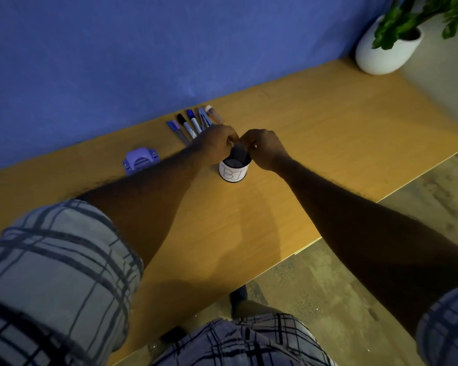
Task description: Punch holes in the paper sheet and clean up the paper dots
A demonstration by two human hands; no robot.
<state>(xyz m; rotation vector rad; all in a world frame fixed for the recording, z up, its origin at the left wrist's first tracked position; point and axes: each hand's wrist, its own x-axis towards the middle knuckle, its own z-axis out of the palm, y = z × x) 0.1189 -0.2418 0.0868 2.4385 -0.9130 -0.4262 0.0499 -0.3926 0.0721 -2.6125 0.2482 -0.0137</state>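
Observation:
A small round cup (234, 173) with a white label marked "BI" stands on the wooden table (328, 122). Directly above its mouth, my left hand (217, 145) and my right hand (265, 149) meet with curled fingers. Together they pinch a small dark piece (239, 152) that hangs into the cup's opening; what it is I cannot tell. A purple hole punch (140, 161) sits on the table to the left, partly behind my left forearm. No paper sheet shows in view.
Several pens and markers (189, 124) lie in a row just behind my hands, near the blue wall. A white pot with a green plant (386, 50) stands at the table's far right corner. The table's front edge runs diagonally at the right, with floor beyond.

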